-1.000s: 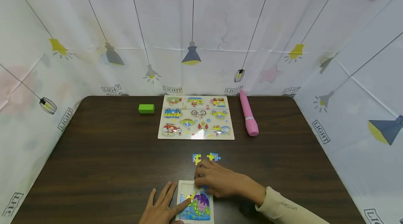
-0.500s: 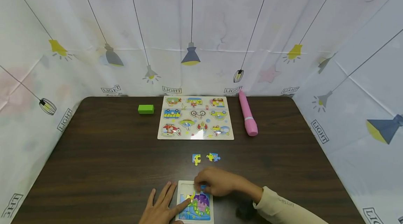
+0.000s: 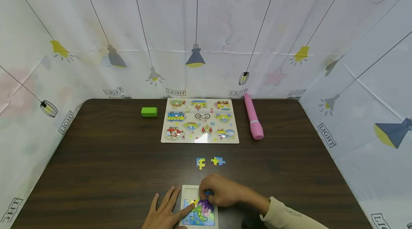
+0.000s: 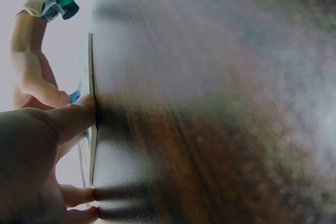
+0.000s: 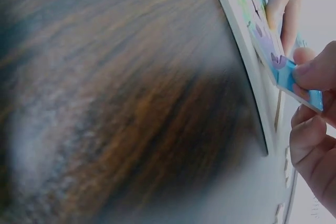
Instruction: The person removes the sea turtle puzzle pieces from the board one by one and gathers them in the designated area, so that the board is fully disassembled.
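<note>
Far left on the counter (image 3: 106,172): a green block (image 3: 149,112), standing apart from the work.

Near, left of centre: the left hand (image 3: 165,214). Its fingers are spread; one extends over the left rim of the frame (image 3: 183,195) and lies on the jigsaw (image 3: 200,217), apparently steadying it.

Near, centre: the frame, flat on the counter, with the jigsaw inside it. The near and middle rows are filled. The far row shows bare bed at its left; its right end is largely hidden by the right hand (image 3: 220,189).

Far, centre: a vehicle board (image 3: 202,110), separate from the work. Between board and frame lie the left loose piece (image 3: 200,163) and the right loose piece (image 3: 218,161), both unplaced.

Near, right of centre: the right hand's fingers pinch a held piece (image 5: 315,98), blue, at the far right corner of the frame. It appears tilted; whether any edge is seated cannot be told.

Judged status: about two-thirds complete; the held piece and two loose pieces remain.

Far right: a pink stick (image 3: 254,117), untouched.
</note>
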Motion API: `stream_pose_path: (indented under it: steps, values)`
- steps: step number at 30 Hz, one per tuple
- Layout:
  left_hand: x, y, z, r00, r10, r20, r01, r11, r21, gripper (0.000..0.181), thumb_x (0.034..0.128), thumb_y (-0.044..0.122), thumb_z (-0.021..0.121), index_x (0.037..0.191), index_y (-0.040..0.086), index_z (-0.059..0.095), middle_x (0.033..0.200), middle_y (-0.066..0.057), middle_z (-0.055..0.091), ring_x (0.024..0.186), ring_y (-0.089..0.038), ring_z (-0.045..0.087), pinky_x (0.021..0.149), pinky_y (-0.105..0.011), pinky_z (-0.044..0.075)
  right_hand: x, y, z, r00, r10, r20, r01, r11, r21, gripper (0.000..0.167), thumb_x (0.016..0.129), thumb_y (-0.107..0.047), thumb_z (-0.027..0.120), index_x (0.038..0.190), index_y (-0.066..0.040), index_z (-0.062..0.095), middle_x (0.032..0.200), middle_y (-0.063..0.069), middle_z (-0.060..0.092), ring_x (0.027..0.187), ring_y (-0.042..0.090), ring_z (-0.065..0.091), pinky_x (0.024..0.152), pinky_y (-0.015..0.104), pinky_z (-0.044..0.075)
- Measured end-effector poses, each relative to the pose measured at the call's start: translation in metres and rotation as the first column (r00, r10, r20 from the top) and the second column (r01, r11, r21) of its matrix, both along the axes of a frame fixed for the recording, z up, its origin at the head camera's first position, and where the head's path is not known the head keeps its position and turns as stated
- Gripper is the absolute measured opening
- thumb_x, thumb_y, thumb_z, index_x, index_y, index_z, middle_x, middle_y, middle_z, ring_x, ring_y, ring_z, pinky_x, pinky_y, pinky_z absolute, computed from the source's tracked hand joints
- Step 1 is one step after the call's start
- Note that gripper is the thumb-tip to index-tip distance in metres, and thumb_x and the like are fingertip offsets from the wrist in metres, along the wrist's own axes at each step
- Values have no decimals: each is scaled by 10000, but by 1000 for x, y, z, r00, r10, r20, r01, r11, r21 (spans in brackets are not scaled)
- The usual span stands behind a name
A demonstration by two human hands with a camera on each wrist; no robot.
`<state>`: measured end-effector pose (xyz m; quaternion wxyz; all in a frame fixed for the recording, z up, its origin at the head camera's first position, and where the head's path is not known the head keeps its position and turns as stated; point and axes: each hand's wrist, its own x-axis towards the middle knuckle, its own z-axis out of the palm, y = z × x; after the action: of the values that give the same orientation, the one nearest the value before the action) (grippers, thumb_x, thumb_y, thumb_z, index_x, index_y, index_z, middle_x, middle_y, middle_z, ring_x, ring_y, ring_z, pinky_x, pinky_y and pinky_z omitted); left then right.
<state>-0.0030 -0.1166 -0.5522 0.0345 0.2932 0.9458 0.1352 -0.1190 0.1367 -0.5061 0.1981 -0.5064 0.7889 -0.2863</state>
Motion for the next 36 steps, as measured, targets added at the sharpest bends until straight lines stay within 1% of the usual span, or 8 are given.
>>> stream_pose_path:
  steps: [7,10,15,19,22,30,32,36]
  values:
    - [-1,1,5,996,14,86,-14,1000,-5,607,981,699,384,1531,451,450,1612,-211,354,1468,-430,333,1042,-760,316,1,5,-3,987,-64,148,73,996,-58,218,839,100,651,897,-93,733,887,-62,695,841,6,586,839,187,508]
    - [-2,1,6,994,20,112,-20,1000,-5,611,976,701,399,1535,458,440,1622,-209,335,1479,-428,316,1047,-766,302,1,3,0,980,-94,176,104,994,-46,205,835,100,650,876,-83,734,854,-62,690,796,-13,571,798,177,514]
    - [-1,1,5,996,19,83,-19,1000,-4,607,979,703,389,1530,457,449,1613,-211,353,1472,-429,330,1037,-765,315,1,-2,6,982,-105,159,108,994,-8,175,832,89,664,843,-73,729,782,-79,642,696,-34,475,665,146,449]
    - [0,1,3,998,17,61,-17,1000,0,599,986,695,385,1524,444,466,1607,-211,363,1464,-434,340,1035,-762,323,2,-2,8,976,-115,185,114,993,18,164,888,65,668,895,-87,732,818,-94,647,713,-33,488,686,155,465]
    - [0,0,3,997,19,70,-19,1000,1,596,986,691,394,1525,446,463,1608,-212,360,1464,-434,337,1039,-760,319,2,1,9,956,-152,251,151,988,24,133,927,17,688,965,-106,720,849,-109,633,741,-29,512,701,176,489]
    - [-1,2,2,997,25,70,-27,999,25,572,995,673,413,1520,451,469,1605,-210,367,1463,-439,338,1037,-770,311,-3,20,11,860,-284,424,332,943,-40,43,944,-24,715,980,-29,692,814,-11,687,726,67,607,649,218,492]
    - [0,2,3,998,26,61,-27,1000,16,574,993,676,414,1521,457,464,1601,-209,374,1459,-434,345,1034,-767,317,-5,23,10,866,-291,407,340,939,-53,31,945,-24,714,972,-30,699,823,-5,691,735,73,610,658,222,498]
    - [0,1,3,999,22,48,-22,1000,6,575,993,675,417,1525,460,455,1602,-208,374,1455,-429,355,1025,-763,328,-4,24,6,918,-252,306,280,959,-49,32,953,-65,717,954,-96,711,816,-92,642,732,15,578,672,207,518]
